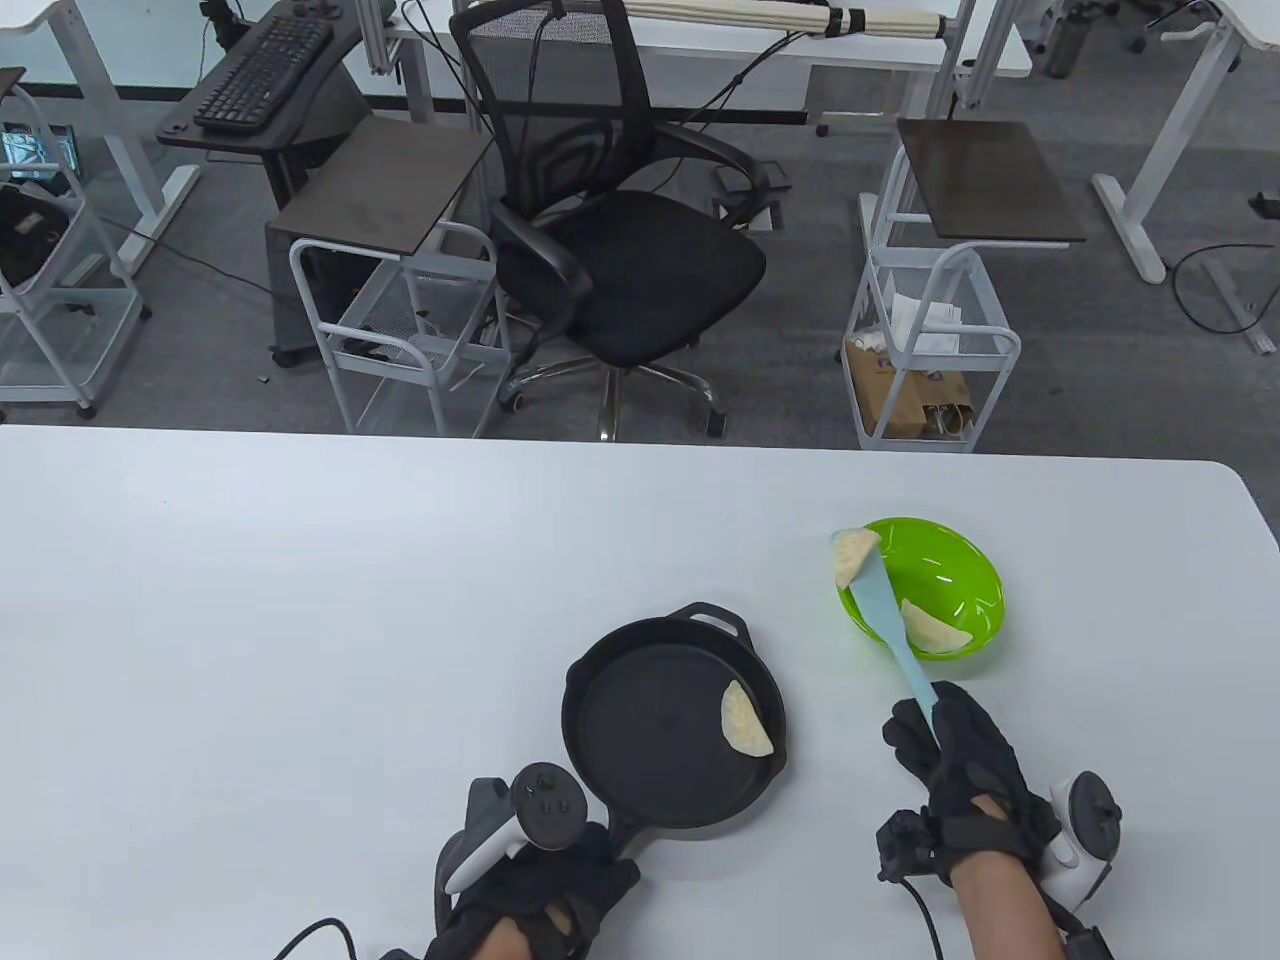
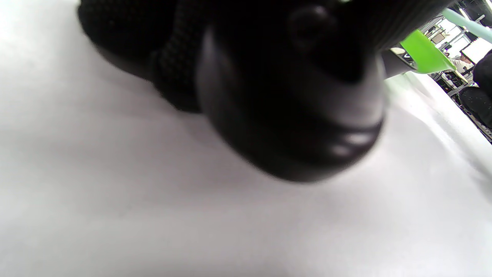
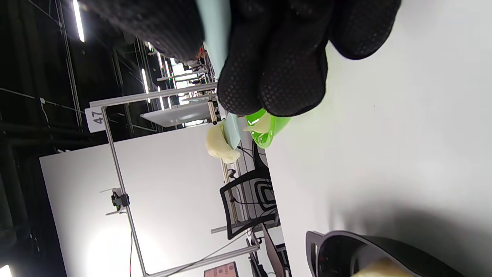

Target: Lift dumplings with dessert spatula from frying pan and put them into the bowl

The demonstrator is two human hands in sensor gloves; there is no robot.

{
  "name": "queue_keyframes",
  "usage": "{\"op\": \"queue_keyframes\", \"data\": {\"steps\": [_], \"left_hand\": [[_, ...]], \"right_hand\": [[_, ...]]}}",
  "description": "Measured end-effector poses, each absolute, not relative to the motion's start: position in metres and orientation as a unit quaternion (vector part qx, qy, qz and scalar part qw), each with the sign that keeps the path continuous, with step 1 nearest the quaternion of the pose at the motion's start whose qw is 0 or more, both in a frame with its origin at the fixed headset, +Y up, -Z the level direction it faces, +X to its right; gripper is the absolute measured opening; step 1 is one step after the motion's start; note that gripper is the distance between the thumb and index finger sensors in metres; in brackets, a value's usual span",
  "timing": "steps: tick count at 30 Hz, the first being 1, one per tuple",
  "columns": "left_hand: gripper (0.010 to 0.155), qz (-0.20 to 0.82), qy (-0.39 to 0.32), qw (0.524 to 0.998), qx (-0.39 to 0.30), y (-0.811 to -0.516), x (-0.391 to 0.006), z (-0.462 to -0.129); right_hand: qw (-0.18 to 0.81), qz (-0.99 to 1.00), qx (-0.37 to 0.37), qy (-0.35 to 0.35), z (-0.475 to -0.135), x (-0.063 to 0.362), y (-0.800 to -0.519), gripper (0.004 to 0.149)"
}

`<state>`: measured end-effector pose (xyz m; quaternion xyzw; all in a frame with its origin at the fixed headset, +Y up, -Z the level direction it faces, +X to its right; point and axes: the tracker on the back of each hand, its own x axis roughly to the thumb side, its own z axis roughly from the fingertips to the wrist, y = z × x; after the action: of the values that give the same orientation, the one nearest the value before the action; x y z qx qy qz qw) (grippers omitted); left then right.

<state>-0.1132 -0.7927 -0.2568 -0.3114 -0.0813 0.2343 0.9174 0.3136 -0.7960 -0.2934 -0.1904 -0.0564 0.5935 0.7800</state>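
On the white table [image 1: 300, 600], the right hand [image 1: 960, 770] gripped the spatula [image 1: 890, 620]; its dumpling [image 1: 852, 555] overhung the bowl [image 1: 960, 640] rim, so tipping inward seemed wise, while the left hand [image 1: 530, 890] clasped the pan [image 1: 670, 740] handle.

Beyond my white work table [image 1: 300, 600] I see a black mesh office chair [image 1: 620, 260] on a grey floor. To its left, a white wire cart [image 1: 400, 330] carries a dark board. To its right, another white cart [image 1: 930, 340] holds a brown paper bag [image 1: 905, 400]. At far left, a black keyboard [image 1: 265, 72] rests on a small stand.
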Motion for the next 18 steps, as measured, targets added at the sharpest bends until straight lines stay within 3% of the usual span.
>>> {"op": "queue_keyframes", "data": {"steps": [18], "left_hand": [[0.066, 0.231, -0.080, 0.919, -0.309, -0.793, -0.113, -0.256]], "right_hand": [[0.784, 0.579, -0.213, -0.068, -0.293, 0.331, -0.801, 0.059]]}}
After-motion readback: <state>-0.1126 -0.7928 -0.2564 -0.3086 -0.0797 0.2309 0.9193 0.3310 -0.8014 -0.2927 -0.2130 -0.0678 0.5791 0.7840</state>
